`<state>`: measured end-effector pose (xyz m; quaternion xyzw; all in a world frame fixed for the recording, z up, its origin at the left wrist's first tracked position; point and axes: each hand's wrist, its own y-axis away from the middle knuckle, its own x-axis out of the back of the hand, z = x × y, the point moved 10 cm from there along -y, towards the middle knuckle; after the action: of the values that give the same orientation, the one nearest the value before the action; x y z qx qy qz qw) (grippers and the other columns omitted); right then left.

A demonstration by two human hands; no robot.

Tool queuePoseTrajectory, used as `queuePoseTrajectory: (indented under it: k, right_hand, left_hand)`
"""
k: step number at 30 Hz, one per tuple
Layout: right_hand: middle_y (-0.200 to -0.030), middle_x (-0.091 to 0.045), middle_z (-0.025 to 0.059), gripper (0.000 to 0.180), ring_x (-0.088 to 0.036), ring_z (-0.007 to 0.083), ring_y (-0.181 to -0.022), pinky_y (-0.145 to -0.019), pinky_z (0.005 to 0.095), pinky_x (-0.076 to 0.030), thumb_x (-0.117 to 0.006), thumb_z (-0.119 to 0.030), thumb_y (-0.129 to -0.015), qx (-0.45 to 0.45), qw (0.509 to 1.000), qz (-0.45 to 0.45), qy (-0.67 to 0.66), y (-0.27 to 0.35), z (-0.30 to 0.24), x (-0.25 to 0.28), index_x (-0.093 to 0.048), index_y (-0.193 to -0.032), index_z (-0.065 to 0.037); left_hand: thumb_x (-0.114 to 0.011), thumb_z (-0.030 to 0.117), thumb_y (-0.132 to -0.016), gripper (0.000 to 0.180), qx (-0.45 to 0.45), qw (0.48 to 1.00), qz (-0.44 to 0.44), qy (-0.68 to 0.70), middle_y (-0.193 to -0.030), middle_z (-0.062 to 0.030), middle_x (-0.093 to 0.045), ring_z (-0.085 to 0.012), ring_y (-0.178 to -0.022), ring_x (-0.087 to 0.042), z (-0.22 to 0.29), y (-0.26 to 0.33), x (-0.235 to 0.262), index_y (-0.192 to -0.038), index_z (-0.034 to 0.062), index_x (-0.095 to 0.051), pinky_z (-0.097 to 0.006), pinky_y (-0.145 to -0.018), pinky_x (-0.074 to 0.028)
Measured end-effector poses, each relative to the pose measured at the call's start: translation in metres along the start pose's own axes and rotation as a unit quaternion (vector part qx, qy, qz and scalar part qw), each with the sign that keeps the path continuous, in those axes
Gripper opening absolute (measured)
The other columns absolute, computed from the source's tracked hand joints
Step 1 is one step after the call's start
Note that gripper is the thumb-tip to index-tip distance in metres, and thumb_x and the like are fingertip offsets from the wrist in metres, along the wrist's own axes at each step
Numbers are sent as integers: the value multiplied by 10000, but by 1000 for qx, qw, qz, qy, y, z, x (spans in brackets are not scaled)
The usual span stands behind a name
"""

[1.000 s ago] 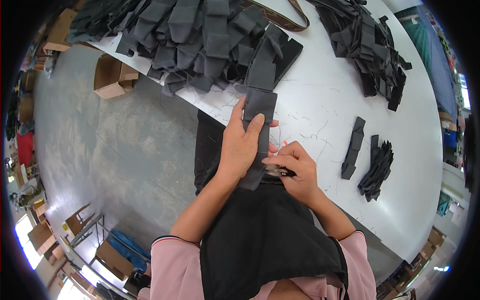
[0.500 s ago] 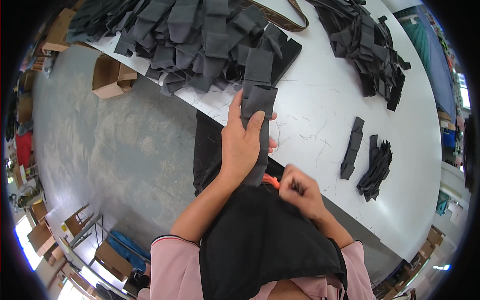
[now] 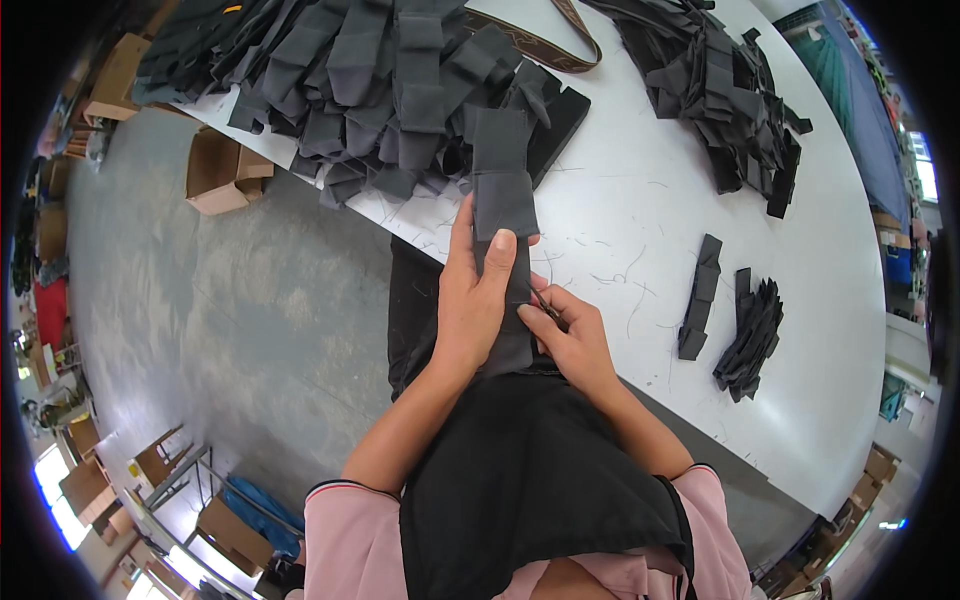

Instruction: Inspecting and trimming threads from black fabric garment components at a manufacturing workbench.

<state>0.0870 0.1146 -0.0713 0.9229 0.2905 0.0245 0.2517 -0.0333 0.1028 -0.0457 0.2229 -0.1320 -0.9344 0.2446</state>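
Observation:
My left hand [image 3: 470, 300] is closed round a long dark grey fabric strip [image 3: 504, 205], its thumb lying on top and its fingers behind. The strip has folded, stitched sections; its far end reaches the heap and its near end hangs down to my black apron [image 3: 520, 450]. Against the strip's right edge is my right hand [image 3: 572, 335], closed on a small dark pointed tool that looks like thread snips [image 3: 550, 308]. The fingers cover most of the tool. Just beyond, a large heap of similar strips [image 3: 360, 90] hangs over the table's left edge.
On the white table [image 3: 640, 330], a single strip [image 3: 702, 297] and a small bundle [image 3: 750, 335] lie at right. Another heap [image 3: 720, 100] is at far right, near a brown patterned strap [image 3: 540, 45]. Loose threads dot the tabletop. A cardboard box [image 3: 215, 180] stands on the floor.
My right hand has moved up and left from beside the apron to the strip's edge. The strip's upper fold now lies flatter, and the orange thing near my right hand no longer shows.

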Motion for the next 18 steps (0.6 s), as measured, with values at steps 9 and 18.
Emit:
queuePoseTrajectory:
  k: [9,18]
  right_hand:
    - [-608,-488,-52,170,-407,10,-521,-471,185,-299,-603,-145,-888,32,995,56,-80,-4,-7,10,-559,-769,-32]
    - [-605,-458,-63,192,-347,7,-488,-441,190,-230,-644,-164,-843,-59,986,-14,-156,-6,-6,6,-533,-722,-65]
  left_hand:
    - [-616,114,-850,716,18,992,-32,-124,-1257,-179,-466,-239,-1081,-518,-22,28,-3,-1412,52,-176,-338,-945,-400]
    - [-559,-19,-819,610,-54,951,-205,-223,-1374,-144,-406,-256,-1260,-412,-8,39,-15,-1377,17,-317,-316,-1034,-307]
